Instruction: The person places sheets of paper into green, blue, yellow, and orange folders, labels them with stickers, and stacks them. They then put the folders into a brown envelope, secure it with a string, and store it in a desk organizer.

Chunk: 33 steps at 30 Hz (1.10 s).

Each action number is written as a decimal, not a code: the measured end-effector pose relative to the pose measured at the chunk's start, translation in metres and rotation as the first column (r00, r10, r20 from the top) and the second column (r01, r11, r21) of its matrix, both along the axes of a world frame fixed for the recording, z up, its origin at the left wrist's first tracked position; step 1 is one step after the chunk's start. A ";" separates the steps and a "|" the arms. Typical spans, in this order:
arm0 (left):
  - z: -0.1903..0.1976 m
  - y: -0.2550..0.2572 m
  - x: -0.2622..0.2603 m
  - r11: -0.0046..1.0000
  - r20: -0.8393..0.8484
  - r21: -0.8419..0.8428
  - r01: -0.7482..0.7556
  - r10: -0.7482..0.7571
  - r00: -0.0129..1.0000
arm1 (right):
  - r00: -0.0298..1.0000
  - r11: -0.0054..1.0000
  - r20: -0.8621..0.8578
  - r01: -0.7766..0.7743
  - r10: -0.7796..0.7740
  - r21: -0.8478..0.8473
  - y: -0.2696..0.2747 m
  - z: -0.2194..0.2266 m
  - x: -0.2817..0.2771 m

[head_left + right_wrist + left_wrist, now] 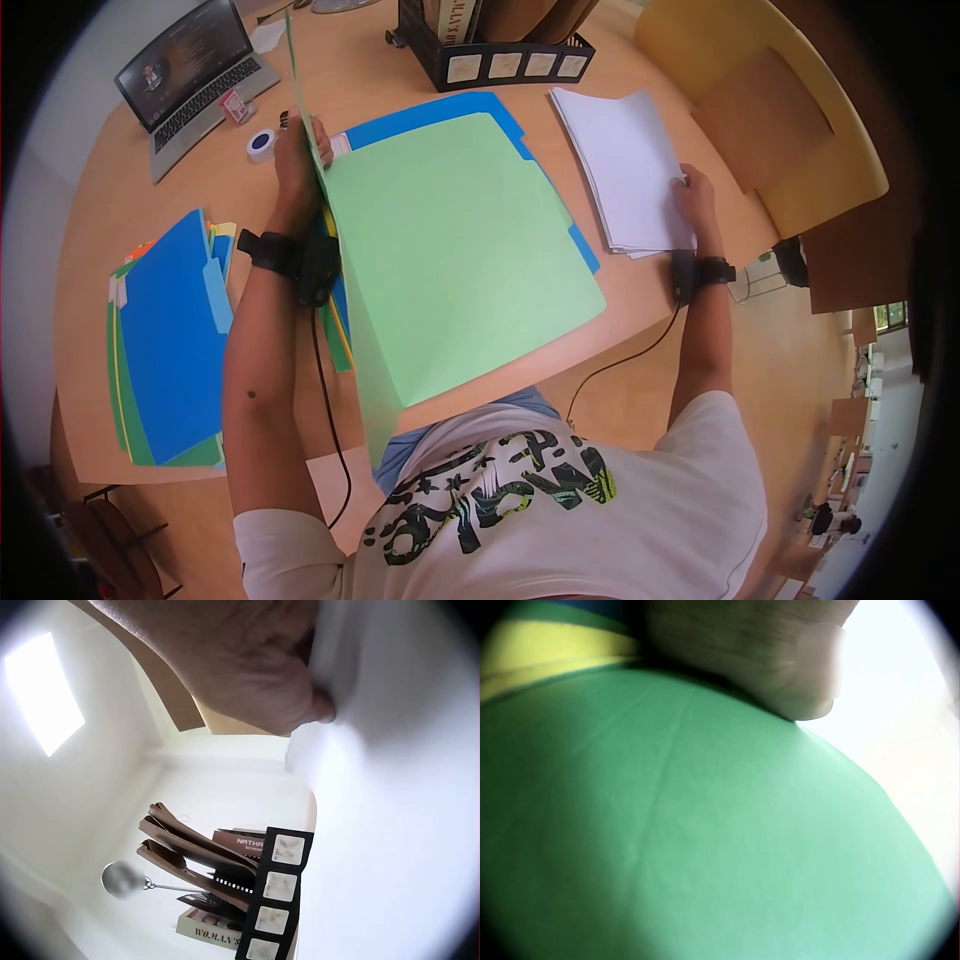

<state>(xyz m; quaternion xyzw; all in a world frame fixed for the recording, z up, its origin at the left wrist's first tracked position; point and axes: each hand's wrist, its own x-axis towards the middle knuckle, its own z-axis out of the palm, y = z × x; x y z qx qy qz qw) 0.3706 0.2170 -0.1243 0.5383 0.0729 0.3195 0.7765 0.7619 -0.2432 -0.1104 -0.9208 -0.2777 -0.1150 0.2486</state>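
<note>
A light green folder (460, 240) lies opened over a blue folder (440, 108), its left cover raised nearly upright. My left hand (298, 165) grips that raised cover near its far end; in the left wrist view the thumb (814, 675) presses on the green cover (727, 817). At the right, my right hand (697, 205) holds the right edge of a stack of white paper (625, 170), fingers curled at the edge. The right wrist view shows the hand (247, 667) against the white sheets (397, 825), its fingers partly hidden.
Blue, green and yellow folders (175, 340) lie at the left. A laptop (195, 85), a small red-and-white box (236, 107) and a white roll (261, 145) are at the far left. A black organizer (515, 62) with books stands at the back, a yellow chair (850, 130) at the right.
</note>
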 end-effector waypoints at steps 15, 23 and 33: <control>0.018 -0.033 -0.005 0.987 0.051 0.021 -0.161 0.159 0.986 | 0.915 0.852 -0.119 -0.304 0.386 0.425 0.050 0.070 -0.106; 0.008 -0.019 0.006 0.878 -0.188 0.333 -0.345 0.420 0.888 | 0.444 0.630 -0.449 -0.596 0.775 0.498 0.146 0.070 -0.198; 0.015 -0.039 0.009 0.574 -0.222 0.811 -0.113 0.481 0.848 | 0.401 0.729 -0.613 -0.279 0.680 0.626 0.161 0.032 -0.204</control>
